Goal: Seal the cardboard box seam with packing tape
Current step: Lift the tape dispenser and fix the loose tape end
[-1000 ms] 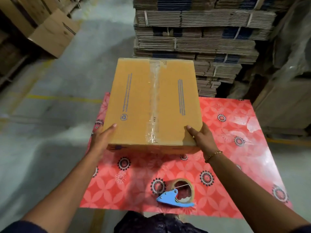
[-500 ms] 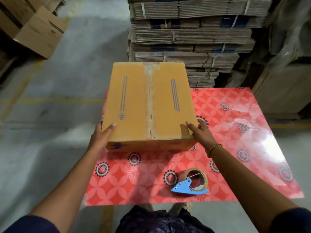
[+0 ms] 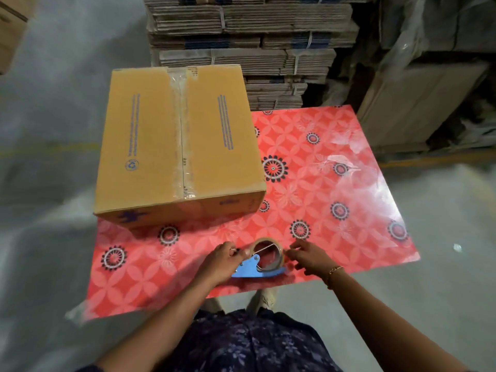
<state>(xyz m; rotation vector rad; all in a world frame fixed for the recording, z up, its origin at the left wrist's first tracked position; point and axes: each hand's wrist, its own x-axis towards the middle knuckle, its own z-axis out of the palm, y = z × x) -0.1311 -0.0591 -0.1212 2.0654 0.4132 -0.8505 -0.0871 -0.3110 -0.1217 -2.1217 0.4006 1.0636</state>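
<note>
A closed brown cardboard box [image 3: 150, 146] stands on the left part of the red patterned table [image 3: 335, 189], overhanging its left edge. A strip of clear tape [image 3: 180, 130] runs along its centre seam. Near the table's front edge lies a roll of brown packing tape [image 3: 276, 252] in a blue dispenser [image 3: 252, 269]. My left hand [image 3: 224, 263] rests on the dispenser's left side, fingers curled against it. My right hand [image 3: 308, 257] is at the roll's right side, fingers spread and touching or nearly touching it.
Bundles of flattened cardboard [image 3: 252, 41] are stacked high behind the table. Large sheets and wrapped boards [image 3: 418, 98] lean at the right. Another box [image 3: 10, 30] sits at the far left on the grey concrete floor [image 3: 53, 108].
Both hands have let go of the box's near corners and dropped down to the tape dispenser. The box now stands alone on the table.
</note>
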